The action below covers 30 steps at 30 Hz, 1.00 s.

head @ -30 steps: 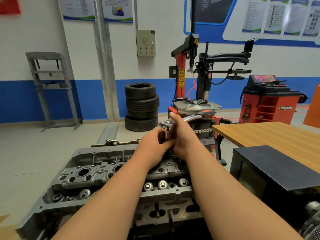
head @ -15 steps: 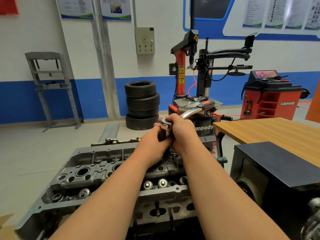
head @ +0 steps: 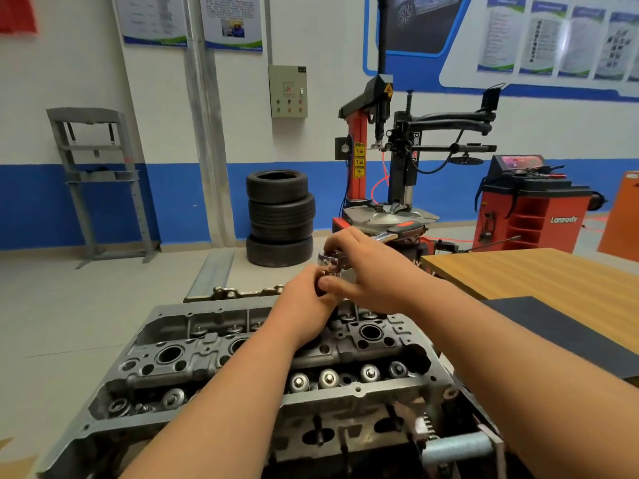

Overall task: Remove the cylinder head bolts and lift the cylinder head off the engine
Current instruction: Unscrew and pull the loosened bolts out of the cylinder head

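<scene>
1. The cylinder head (head: 204,354) sits bolted-looking and flush on the engine block (head: 345,437) directly in front of us. It has not been lifted. Its top is already stripped: the cam bays lie open and a row of valve spring caps (head: 328,378) shows along the near side.
2. Both hands meet above the far side of the head. Our left hand (head: 304,302) is curled round a dark socket extension (head: 318,284) that runs down towards the head. Where its lower end seats is hidden behind the hand.
3. Our right hand (head: 370,271) grips the chrome head of the ratchet (head: 326,259) from above, fingers bent over it and thumb reaching across towards the left hand. The ratchet's handle sticks out behind, away from us.
4. We judge this to be the bolt-removal step — steadying the tool on one bolt on the far row.
5. How many bolts are out we cannot tell. No loose bolt shows on the head or on the wooden table (head: 536,274) to the right, and the bolt holes themselves are too small to read.
6. What is left, as far as we can judge — the remaining bolts, then setting the ratchet aside and lifting the head clear with both hands.
</scene>
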Tool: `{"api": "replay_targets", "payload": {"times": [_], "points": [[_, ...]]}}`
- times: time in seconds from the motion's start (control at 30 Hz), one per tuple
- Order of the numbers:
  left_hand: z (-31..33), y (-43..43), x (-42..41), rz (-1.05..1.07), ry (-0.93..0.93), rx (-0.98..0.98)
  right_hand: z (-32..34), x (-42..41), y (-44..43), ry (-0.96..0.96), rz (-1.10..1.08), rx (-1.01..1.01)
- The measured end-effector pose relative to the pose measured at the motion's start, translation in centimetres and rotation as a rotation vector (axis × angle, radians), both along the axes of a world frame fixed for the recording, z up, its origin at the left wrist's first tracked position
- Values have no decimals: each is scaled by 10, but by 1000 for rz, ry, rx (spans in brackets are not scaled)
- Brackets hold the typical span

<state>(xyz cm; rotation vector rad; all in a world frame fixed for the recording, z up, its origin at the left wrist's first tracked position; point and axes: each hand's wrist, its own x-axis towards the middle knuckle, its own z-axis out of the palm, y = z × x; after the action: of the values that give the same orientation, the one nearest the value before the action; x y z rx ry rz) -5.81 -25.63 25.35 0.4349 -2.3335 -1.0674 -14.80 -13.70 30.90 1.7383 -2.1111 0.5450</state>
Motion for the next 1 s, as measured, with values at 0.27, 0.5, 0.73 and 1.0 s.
{"api": "replay_targets", "payload": {"times": [0.27,0.5,0.73,1.0], "points": [[0,1,1,-22,15,77,7,-21,0,122,36,-19],[0,2,4,-43,7,75,2,-20,3,112,-17,-32],[2,3,4,-21,-2,49,6,-9,2,38,3,-81],[1,3,3,52,2,25,64,-19,-13,-854,22,-811]]}}
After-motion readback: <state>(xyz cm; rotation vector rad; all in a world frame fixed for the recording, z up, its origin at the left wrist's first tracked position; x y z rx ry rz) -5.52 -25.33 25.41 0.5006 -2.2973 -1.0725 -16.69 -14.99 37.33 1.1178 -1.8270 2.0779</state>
